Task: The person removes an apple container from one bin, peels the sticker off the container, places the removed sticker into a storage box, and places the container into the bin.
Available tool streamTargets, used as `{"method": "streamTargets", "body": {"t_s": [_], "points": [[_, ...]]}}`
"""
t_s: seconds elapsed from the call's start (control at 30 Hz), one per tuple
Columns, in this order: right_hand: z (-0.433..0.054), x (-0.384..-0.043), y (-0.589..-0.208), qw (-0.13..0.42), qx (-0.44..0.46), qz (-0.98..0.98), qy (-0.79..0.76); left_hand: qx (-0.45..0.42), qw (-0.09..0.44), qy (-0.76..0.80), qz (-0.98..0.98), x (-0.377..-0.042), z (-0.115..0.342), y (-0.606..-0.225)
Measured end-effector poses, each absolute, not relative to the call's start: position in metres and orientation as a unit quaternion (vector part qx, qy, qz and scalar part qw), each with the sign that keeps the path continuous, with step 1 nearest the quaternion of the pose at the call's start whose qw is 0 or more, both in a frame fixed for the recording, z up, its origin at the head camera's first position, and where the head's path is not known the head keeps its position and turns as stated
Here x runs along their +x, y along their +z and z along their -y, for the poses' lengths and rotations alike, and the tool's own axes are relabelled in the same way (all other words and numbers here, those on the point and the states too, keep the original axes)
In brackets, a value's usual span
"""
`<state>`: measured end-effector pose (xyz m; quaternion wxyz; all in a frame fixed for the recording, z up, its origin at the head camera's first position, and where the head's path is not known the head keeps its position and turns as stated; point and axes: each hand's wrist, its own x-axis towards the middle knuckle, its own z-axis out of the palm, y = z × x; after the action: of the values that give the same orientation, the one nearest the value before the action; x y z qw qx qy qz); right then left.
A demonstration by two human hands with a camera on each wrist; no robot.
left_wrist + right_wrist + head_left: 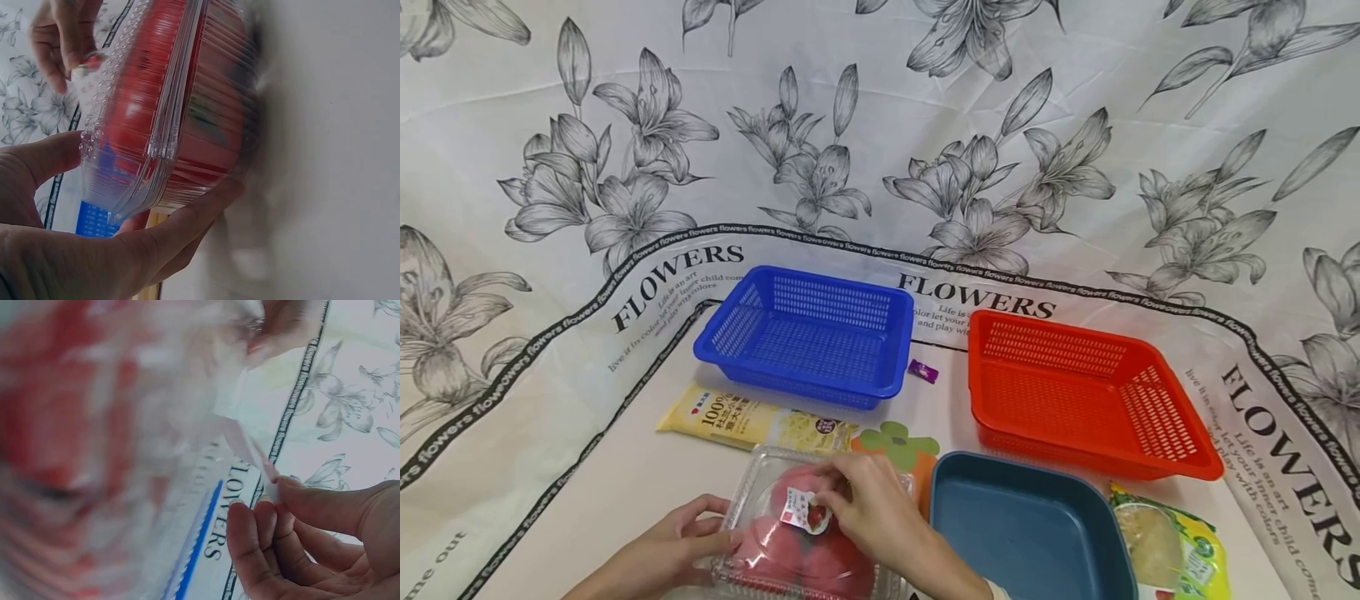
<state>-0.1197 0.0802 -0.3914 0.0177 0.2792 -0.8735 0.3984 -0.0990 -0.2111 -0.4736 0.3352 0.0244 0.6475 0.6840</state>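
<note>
A clear plastic clamshell box with several red, round fruits inside stands at the table's near side, its lid closed. My left hand grips the box by its left side. In the left wrist view, the thumb is at the lid's edge and the fingers lie along the lower shell. A white label with a red fruit picture is on the lid. My right hand pinches the label's edge between thumb and fingers. The right wrist view shows that edge of the label lifted off the plastic.
Behind the box lie a yellow pasta bag and a blue basket. A small purple packet sits between it and a red basket. To the right are a dark teal tray and a green-yellow packet.
</note>
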Motion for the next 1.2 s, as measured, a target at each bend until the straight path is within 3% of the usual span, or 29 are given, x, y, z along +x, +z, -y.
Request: {"method": "streamTargets", "body": {"t_s": [0.23, 0.4, 0.53, 0.83, 1.2], "points": [[-0.1, -0.12, -0.369, -0.018, 0.305, 0.824, 0.478, 0.011, 0.343, 0.686, -0.641, -0.098, 0.21, -0.473], [-0.149, -0.125, -0.351, -0.095, 0.297, 0.801, 0.511, 0.014, 0.343, 0.686, -0.641, -0.101, 0.209, -0.473], [-0.198, -0.129, -0.346, -0.108, 0.284, 0.806, 0.508, 0.017, 0.346, 0.697, -0.628, -0.101, 0.21, -0.475], [-0.292, -0.131, -0.359, -0.091, 0.247, 0.829, 0.494, 0.004, 0.362, 0.703, -0.613, -0.1, 0.211, -0.475], [-0.357, -0.152, -0.408, -0.212, 0.216, 0.802, 0.516, 0.01, 0.362, 0.701, -0.615, -0.1, 0.21, -0.472]]}}
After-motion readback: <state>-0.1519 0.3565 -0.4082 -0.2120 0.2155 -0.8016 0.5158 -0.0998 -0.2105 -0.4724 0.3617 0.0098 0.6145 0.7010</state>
